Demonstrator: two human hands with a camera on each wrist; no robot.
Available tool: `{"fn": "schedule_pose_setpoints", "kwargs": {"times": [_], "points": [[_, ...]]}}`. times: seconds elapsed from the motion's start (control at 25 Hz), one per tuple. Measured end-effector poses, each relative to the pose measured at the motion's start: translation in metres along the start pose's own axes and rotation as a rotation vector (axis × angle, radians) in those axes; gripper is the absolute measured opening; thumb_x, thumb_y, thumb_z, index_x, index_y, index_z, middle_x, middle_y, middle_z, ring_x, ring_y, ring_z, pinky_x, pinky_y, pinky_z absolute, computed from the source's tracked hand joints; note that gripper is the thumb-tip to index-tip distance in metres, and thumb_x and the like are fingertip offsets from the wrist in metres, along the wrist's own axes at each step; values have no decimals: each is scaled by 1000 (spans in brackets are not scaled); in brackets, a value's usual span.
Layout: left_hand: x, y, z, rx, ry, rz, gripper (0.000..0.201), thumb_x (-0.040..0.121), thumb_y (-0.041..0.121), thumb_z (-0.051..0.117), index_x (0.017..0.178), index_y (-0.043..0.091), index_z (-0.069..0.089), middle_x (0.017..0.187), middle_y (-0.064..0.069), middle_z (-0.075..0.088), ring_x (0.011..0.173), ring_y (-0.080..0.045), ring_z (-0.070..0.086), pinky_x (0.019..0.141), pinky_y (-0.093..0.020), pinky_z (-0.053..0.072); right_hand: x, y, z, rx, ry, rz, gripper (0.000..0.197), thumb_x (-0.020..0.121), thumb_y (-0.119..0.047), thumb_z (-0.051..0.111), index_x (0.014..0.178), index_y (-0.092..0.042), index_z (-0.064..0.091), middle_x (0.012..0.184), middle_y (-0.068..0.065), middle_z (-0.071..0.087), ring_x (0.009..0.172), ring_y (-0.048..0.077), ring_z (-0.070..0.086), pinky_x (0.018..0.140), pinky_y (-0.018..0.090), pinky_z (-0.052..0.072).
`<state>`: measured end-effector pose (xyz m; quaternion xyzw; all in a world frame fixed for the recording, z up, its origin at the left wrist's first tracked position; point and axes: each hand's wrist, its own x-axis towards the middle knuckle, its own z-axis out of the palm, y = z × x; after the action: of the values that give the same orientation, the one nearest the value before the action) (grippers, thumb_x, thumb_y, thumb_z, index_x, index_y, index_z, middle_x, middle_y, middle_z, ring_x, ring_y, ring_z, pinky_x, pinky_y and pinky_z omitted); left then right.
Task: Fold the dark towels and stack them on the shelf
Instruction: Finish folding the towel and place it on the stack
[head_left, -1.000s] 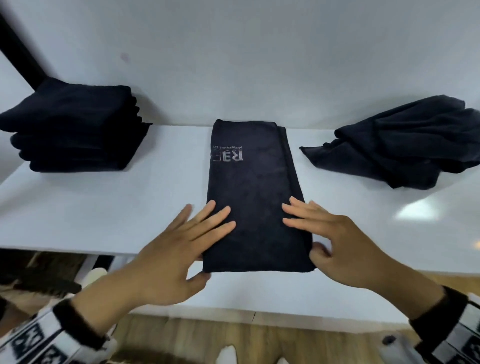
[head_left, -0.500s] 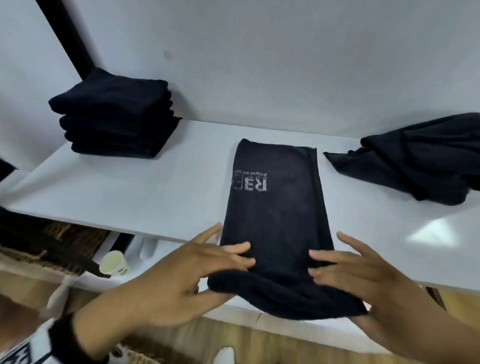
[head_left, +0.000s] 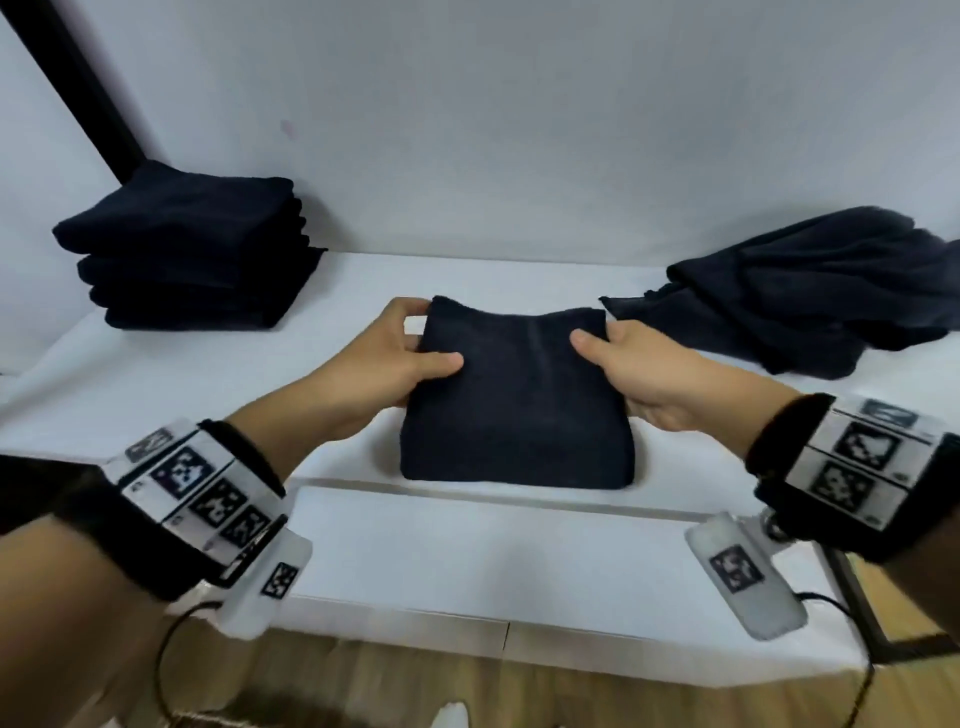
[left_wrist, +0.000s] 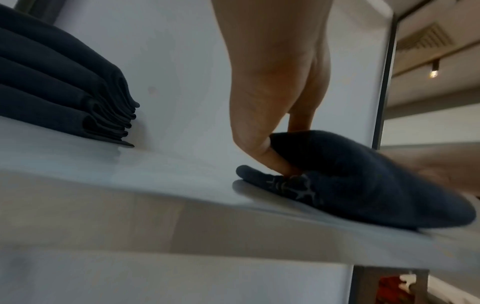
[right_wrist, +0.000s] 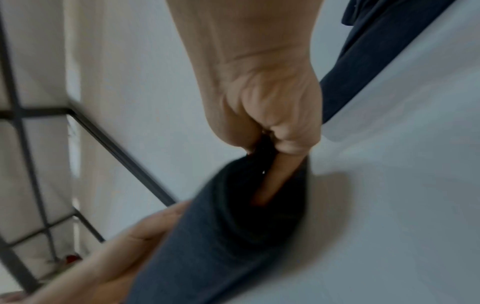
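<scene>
White shelf (head_left: 171, 374) carries a towel (head_left: 519, 410) at centre, halved; left hand (head_left: 395, 358) and right hand (head_left: 639, 374) pinch its far corners. Next, I'd judge: carry it onto the stack (head_left: 192, 249) at ten o'clock.

Shelf layout, left to right

Folded stack (head_left: 187, 249) far left at the back; folded towel (head_left: 519, 400) centre front on the shelf (head_left: 156, 374), left hand (head_left: 395, 358) and right hand (head_left: 644, 374) at its sides; loose heap (head_left: 810, 291) far right.
</scene>
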<state>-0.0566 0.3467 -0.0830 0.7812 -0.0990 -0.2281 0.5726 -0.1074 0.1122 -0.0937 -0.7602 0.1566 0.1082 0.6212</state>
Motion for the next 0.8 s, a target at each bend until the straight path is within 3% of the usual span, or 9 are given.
{"fn": "schedule_pose_setpoints", "kwargs": {"times": [0.08,0.16,0.28,0.36,0.44,0.52,0.64,0.76,0.8], "points": [[11,-7,-1,98,-44,-17,69,92,7,63,145,38,30,117,-4,66,101,-22,69,75,-32,58,13,2,-1,15,-2,61,23,105,-23,43,93,-15,62,93,-1,71,83,9,69,72,23,58],[15,-7,-2,148,-55,30,64,93,4,59,138,46,40,124,-1,60,105,-16,66,72,-29,57,17,1,-1,21,4,86,22,105,-23,42,98,-15,60,96,-1,69,85,8,67,72,21,57],[17,-3,-1,240,18,99,45,96,6,55,129,37,56,132,4,54,104,-7,61,64,-21,53,17,-7,-1,-79,55,81,22,106,-30,38,94,-23,55,96,-4,65,82,9,63,60,21,52],[16,0,0,482,65,62,41,98,20,55,136,33,50,135,1,51,107,-17,58,72,-22,49,19,-10,-5,-324,112,46,28,103,-37,42,93,-14,54,95,7,64,76,22,62,58,26,52],[12,-1,-1,715,68,-28,56,97,33,54,149,29,32,136,-4,48,114,-23,55,86,-28,47,16,-15,-13,-471,163,9,40,99,-38,49,98,1,59,89,22,69,71,35,69,65,39,61],[5,-2,-1,613,39,-157,69,96,37,54,153,27,17,131,-5,51,111,-25,58,89,-34,51,11,-12,-19,-405,154,72,41,96,-34,58,99,7,64,83,20,71,64,31,72,62,39,62],[-6,1,5,218,-37,-297,69,96,32,58,150,31,14,124,0,57,103,-20,64,74,-30,54,-4,3,-18,-190,40,213,26,93,-28,66,94,-2,65,65,2,72,55,14,69,58,29,58],[-13,2,11,-93,-31,-348,67,95,28,62,147,31,20,126,-2,60,109,-22,65,80,-34,57,-8,13,-20,9,52,289,27,90,-27,68,107,-6,69,94,9,78,90,25,74,85,38,59],[-13,1,13,-166,-21,-347,67,94,28,63,146,33,21,126,-4,61,113,-25,64,87,-38,57,-11,11,-20,61,52,327,29,88,-29,69,109,-9,71,99,10,77,93,26,73,84,37,58]]}}
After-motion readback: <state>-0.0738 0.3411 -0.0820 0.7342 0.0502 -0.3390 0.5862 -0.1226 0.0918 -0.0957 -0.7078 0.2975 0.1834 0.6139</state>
